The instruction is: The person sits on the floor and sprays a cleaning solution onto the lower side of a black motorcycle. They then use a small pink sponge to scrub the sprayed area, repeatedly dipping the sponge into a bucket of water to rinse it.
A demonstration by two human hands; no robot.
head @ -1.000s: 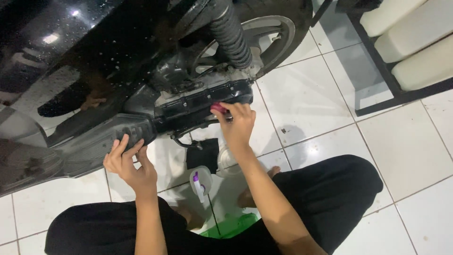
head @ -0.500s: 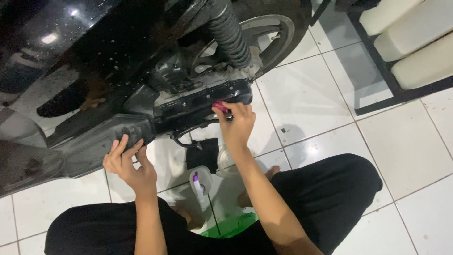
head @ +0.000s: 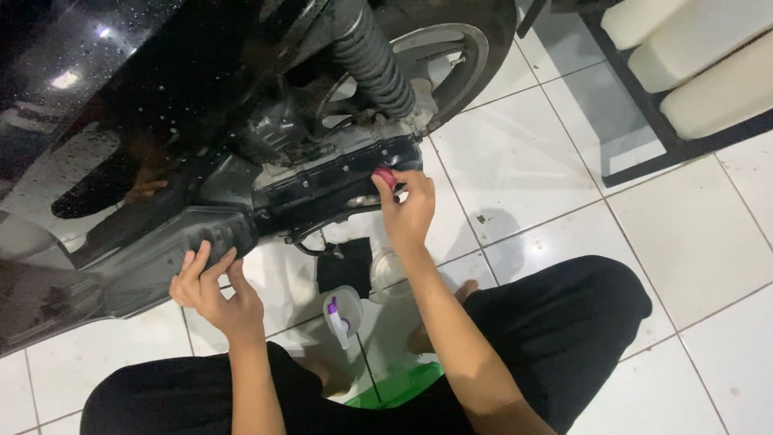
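Your right hand (head: 409,211) is closed around a small red tool (head: 384,176), fingers curled, pressing it against the right end of the black engine case (head: 334,189) on the scooter (head: 161,121). The tool sits at 12 o'clock from your wrist, just under the rear wheel (head: 439,60). Your left hand (head: 213,286) is half open, fingertips resting on the ribbed grey cover (head: 185,242) at 9 o'clock from the case, gripping nothing. On the tile floor (head: 547,177) between your knees: spray bottle (head: 342,318), black cloth (head: 345,266), green container (head: 394,391). Cushioned rack (head: 684,72) lies at 2 o'clock, well apart.
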